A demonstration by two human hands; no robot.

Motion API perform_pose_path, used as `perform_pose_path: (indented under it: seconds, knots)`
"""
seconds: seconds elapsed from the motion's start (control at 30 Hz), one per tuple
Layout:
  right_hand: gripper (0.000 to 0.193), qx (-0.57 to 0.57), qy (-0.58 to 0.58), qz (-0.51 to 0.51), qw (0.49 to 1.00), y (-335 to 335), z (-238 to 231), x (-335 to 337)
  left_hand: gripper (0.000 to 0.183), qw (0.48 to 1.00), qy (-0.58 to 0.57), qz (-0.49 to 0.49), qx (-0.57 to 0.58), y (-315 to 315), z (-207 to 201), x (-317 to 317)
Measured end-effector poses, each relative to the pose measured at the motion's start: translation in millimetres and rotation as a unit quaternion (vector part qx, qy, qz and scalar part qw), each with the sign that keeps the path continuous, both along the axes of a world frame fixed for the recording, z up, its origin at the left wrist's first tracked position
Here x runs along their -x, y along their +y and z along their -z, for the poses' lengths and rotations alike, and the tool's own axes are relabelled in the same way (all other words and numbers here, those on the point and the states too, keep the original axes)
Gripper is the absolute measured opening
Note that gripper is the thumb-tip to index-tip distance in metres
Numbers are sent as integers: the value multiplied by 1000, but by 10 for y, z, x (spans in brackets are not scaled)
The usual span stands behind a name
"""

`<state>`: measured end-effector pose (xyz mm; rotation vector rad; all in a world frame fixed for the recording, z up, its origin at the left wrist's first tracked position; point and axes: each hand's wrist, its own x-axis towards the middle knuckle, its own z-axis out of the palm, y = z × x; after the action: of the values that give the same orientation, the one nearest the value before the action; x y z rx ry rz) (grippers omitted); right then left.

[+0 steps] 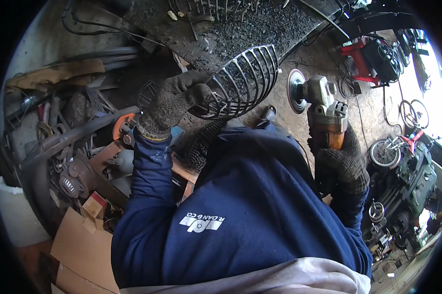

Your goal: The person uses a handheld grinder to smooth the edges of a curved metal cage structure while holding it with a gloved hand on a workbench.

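My left hand, in a dark knitted glove, is closed on the near left end of a curved basket of black metal bars. The basket is tilted, its far side close to the edge of a dark worktable strewn with black grit. Out to the right, my gloved right hand is wrapped around the body of an angle grinder. The grinder's round disc faces the basket, with a gap between them. Whether the disc is spinning, I cannot tell.
Metal scrap and bars crowd the left side, with an orange clamp near my left forearm. Cardboard lies lower left. Rightward are a red plastic stool, cables, a bicycle and a green machine.
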<state>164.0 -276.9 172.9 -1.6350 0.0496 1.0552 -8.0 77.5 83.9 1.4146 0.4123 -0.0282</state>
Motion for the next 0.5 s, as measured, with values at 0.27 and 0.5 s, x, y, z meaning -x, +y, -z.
perform_pose_path:
  seconds: [0.27, 0.5]
  knots:
    - [77, -54, -3, -17, 998, -455, 261, -194, 29, 963, -7, -55, -262, -242, 56, 32]
    - [82, -80, 16, -25, 996, -886, 360, -438, 28, 911, -11, -169, -375, -703, -84, -13]
